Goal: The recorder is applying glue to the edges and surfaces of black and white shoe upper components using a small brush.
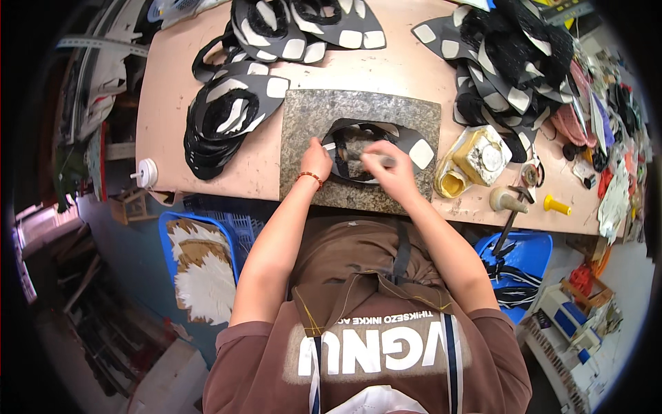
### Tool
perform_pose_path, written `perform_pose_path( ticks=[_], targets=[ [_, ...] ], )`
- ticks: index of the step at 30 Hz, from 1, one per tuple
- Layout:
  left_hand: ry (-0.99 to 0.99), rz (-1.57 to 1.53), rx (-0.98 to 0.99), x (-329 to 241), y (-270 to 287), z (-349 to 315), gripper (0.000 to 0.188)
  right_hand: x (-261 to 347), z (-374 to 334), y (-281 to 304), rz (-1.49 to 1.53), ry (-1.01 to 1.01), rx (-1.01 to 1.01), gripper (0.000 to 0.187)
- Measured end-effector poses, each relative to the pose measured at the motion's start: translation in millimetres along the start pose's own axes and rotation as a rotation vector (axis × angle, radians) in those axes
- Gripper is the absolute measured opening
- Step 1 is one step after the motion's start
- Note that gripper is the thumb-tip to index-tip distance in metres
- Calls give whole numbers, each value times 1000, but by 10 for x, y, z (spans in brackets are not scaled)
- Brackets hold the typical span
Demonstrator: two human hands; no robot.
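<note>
A black and grey shoe upper with white patches lies curled into a ring on a mottled grey slab. My left hand pinches the upper's left edge, beside a small white strip. Over the ring's right part, my right hand is closed around a small tool with a rounded grey end. The rest of that tool is hidden by my fingers, so its kind does not show. Part of the upper's near edge passes beneath my right hand.
Stacked uppers lie at left, with more at the back and a heap at right. Right of the slab stand a glue-crusted container, a hammer and a yellow-handled tool. A blue bin sits below the table's left edge.
</note>
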State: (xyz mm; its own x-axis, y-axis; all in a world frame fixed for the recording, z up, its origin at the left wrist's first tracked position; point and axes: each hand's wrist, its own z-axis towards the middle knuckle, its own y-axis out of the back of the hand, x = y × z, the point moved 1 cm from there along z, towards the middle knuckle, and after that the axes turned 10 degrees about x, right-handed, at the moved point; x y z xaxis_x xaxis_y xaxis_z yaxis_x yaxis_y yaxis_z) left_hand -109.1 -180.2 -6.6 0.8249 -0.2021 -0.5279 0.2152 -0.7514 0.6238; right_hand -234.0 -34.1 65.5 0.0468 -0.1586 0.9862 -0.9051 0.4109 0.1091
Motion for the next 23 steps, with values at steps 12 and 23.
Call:
perform_pose_path(
  ticks=[12, 23],
  targets=[
    [-126, -1, -158, 80, -177, -126, 30, 71, -81, -192, -400, -28, 403, 12],
    [-142, -1, -153, 91, -194, -120, 34, 173, -139, -138, -490, -157, 581, 19]
  ],
)
